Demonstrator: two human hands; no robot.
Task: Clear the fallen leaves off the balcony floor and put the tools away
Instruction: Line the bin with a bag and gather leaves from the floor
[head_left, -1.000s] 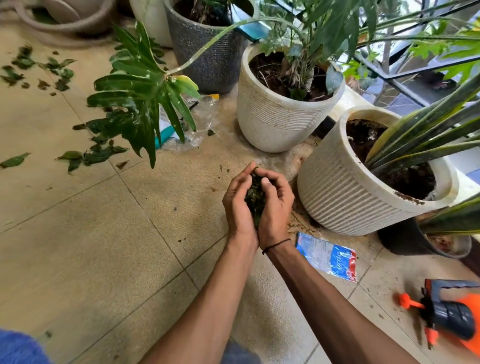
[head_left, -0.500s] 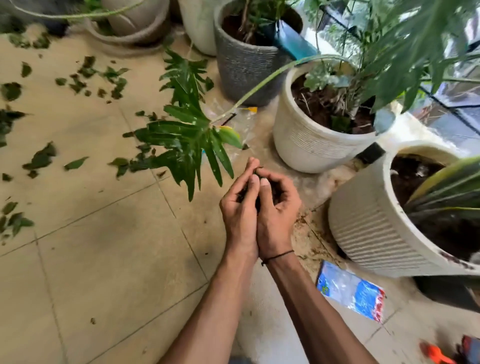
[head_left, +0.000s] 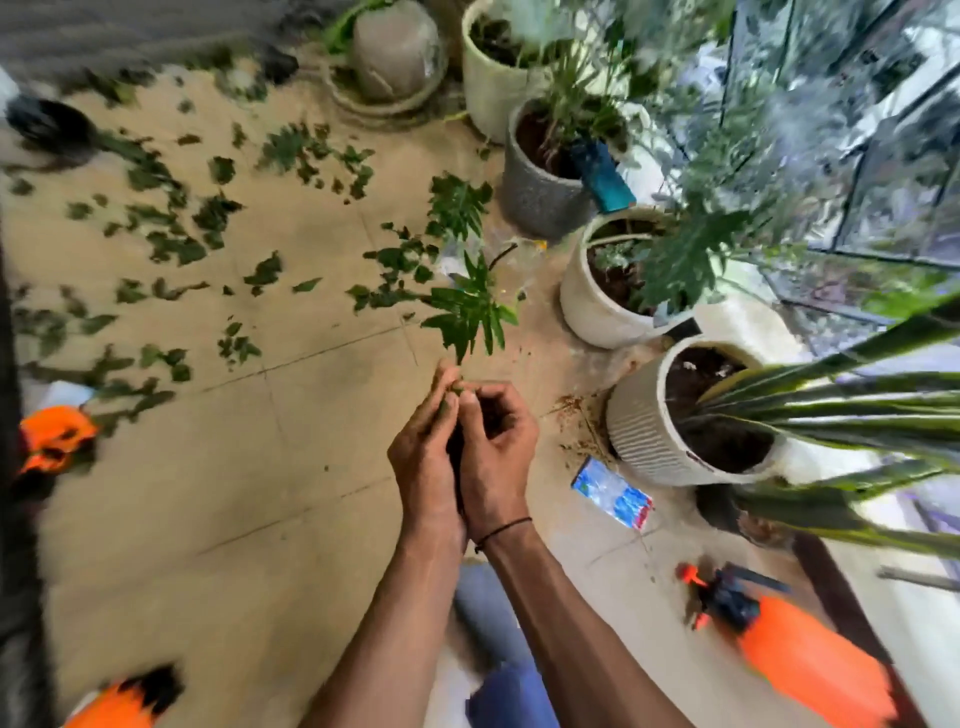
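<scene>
Green leaf scraps (head_left: 453, 402) sat cupped between left hand (head_left: 423, 457) and right hand (head_left: 496, 452), fingers curled round them, likely to prevent spills. More fallen leaves (head_left: 171, 244) littered balcony floor (head_left: 208, 493); orange sprayer (head_left: 795, 654) lay nearby.

No text, label, brand or number is readable on anything.

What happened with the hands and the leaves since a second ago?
Both hands, left hand and right hand, rose from the floor by the white ribbed pot and closed tighter round the gathered leaves. Scattered leaves and the orange sprayer stayed put.
</scene>
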